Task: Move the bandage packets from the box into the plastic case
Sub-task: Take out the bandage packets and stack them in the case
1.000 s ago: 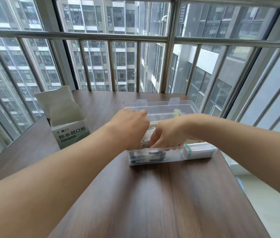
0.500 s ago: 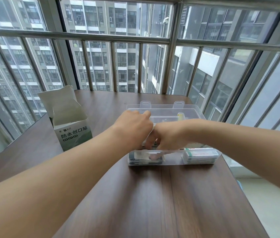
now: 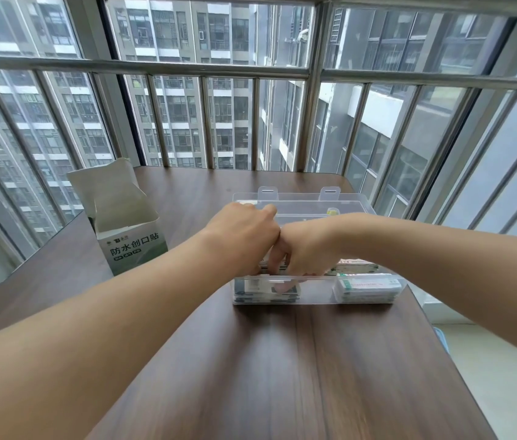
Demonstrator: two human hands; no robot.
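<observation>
Bandage packets (image 3: 266, 289) lie stacked in the plastic case's (image 3: 314, 298) near-left compartment, under both grips. Right hand (image 3: 301, 249) fingers press them down; left hand's (image 3: 244, 233) hold is hidden. Judged light, thin, slippery: pinch by edges.

The plastic case (image 3: 316, 298) is set on the table (image 3: 282, 376), right of the box (image 3: 130, 236). Both hands, left hand (image 3: 244, 236) and right hand (image 3: 301, 249), are placed touching over its left compartment; bandage packets (image 3: 263, 289) are stacked there.
</observation>
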